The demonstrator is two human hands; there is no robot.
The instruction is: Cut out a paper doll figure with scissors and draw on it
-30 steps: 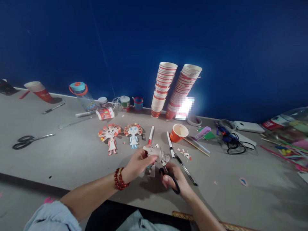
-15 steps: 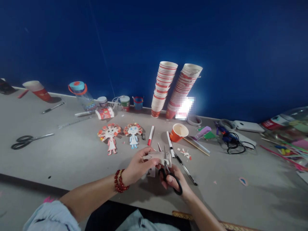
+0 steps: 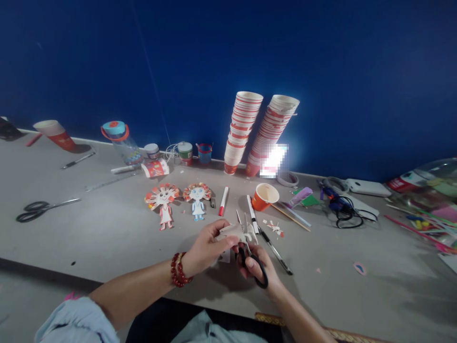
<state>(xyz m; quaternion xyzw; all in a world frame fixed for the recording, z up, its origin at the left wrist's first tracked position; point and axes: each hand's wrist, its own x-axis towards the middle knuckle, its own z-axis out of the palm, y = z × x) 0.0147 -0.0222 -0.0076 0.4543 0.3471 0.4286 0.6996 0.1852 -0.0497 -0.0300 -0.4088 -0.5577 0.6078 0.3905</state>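
Note:
A pale piece of cut paper is pinched between the thumb and fingers of my left hand. My right hand has its fingers in the black handles of a pair of scissors. The scissor blades are parted and lie at the paper's right side, where a narrow strip sticks out. Beyond my hands lie two paper dolls, one in a red-trimmed dress and one in blue. An orange paper cup stands behind the scissors, with a black-capped marker beside it.
Two tall stacks of paper cups lean near the blue wall. A second pair of scissors lies at the left. Paper scraps and a black pen are right of my hands. A glue gun with its cord lies farther right.
The paper has turned slightly in my left hand, and a strip at its right edge now stands apart. The scissors have shifted a little to the left.

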